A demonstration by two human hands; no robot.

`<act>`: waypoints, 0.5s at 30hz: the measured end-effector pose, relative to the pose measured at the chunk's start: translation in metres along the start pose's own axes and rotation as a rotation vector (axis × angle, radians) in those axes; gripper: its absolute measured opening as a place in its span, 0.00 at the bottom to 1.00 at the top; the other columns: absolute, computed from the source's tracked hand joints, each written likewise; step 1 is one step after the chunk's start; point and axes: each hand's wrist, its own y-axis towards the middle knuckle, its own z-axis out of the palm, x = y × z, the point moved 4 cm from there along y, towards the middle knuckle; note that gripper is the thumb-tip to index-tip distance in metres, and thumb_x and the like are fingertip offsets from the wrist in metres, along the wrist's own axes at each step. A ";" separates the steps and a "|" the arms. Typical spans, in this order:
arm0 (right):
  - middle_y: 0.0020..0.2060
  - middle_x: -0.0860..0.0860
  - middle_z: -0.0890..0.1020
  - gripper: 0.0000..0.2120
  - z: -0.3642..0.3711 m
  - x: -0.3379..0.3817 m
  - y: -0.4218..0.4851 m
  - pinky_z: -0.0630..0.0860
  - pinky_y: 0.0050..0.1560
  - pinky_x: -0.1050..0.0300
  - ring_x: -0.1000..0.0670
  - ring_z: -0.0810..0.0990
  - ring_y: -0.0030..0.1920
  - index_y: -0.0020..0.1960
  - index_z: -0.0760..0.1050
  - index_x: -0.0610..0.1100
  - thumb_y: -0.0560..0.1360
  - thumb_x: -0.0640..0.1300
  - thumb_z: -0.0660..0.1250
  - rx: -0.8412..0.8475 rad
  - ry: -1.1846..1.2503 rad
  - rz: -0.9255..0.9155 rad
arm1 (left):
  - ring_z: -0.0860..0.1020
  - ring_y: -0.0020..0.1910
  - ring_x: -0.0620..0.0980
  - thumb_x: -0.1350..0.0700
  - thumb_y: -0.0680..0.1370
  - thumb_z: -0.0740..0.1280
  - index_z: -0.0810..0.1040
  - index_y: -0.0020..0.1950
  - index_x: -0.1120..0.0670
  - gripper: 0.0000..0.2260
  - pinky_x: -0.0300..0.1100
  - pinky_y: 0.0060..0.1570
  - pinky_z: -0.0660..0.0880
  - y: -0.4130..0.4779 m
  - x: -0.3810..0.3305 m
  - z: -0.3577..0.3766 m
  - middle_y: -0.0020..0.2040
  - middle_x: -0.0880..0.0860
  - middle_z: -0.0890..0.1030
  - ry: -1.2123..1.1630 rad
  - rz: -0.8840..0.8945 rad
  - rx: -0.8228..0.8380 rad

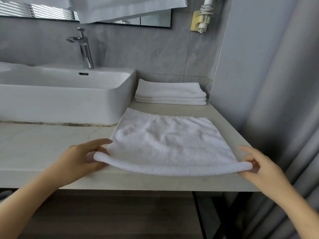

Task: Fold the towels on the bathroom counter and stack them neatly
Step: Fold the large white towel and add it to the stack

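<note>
- White towel (169, 144) lay flat on the table (51, 144), near edge rolled up and lifted slightly just short of the table's front edge.
- Left hand (81, 157) pinched the near-left corner, fingertips partly hidden behind the fold.
- Right hand (257, 166) pinched the near-right corner, thumb underneath.
- Folded stack (170, 94) sat behind, close to the wall, just beside the sink (65, 95).
- Hanging towels (120, 7) cut off at the top.
</note>
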 end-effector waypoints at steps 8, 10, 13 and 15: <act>0.55 0.55 0.72 0.33 0.004 -0.010 0.031 0.69 0.62 0.46 0.46 0.71 0.60 0.62 0.64 0.68 0.65 0.48 0.74 0.291 -0.255 0.080 | 0.64 0.63 0.38 0.48 0.70 0.71 0.58 0.63 0.31 0.29 0.36 0.61 0.61 0.024 0.010 0.003 0.62 0.30 0.63 0.112 0.027 0.143; 0.64 0.55 0.67 0.37 0.005 -0.012 0.037 0.66 0.64 0.43 0.45 0.66 0.65 0.60 0.53 0.77 0.62 0.55 0.71 0.308 -0.330 0.072 | 0.60 0.66 0.36 0.41 0.68 0.67 0.57 0.65 0.31 0.29 0.36 0.65 0.58 0.029 0.013 0.005 0.66 0.32 0.59 0.161 0.050 0.153; 0.70 0.62 0.57 0.39 0.011 -0.016 0.050 0.63 0.64 0.47 0.46 0.62 0.65 0.57 0.42 0.83 0.63 0.59 0.67 0.336 -0.461 0.020 | 0.54 0.69 0.34 0.44 0.72 0.70 0.54 0.69 0.32 0.32 0.37 0.69 0.54 0.038 0.020 0.009 0.70 0.32 0.53 0.174 0.047 0.190; 0.71 0.65 0.52 0.41 0.019 -0.020 0.059 0.61 0.64 0.46 0.46 0.60 0.68 0.63 0.41 0.79 0.65 0.63 0.68 0.348 -0.569 -0.015 | 0.56 0.69 0.34 0.46 0.73 0.69 0.55 0.71 0.33 0.32 0.36 0.68 0.56 0.046 0.022 0.009 0.70 0.31 0.54 0.132 0.038 0.207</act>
